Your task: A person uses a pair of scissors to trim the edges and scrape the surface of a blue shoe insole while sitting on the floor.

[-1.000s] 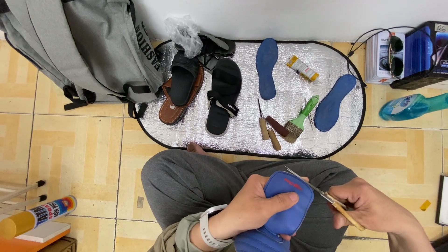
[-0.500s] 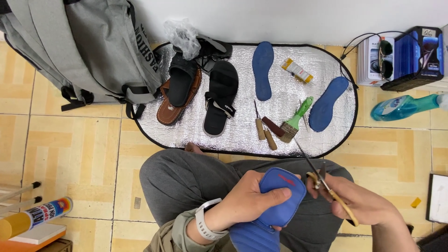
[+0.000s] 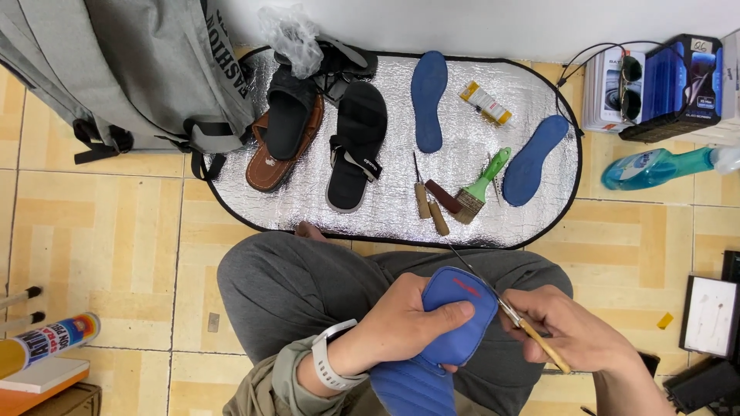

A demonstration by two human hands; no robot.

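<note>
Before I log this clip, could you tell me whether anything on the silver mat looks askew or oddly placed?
Only slightly: the black sandal lies stacked on the brown sandal, and clear crumpled plastic sits at the silver mat edge. Nothing looks spilled or damaged.

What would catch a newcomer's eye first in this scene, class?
First, the blue shoe piece gripped low in the middle by the left hand, while the right hand holds a wooden-handled awl against it. Beyond the knees lies a shiny silver mat bearing sandals, blue insoles and a green-handled brush.

Home shoe-repair spot: tiled floor, foil mat with sandals, insoles, awls.
</note>
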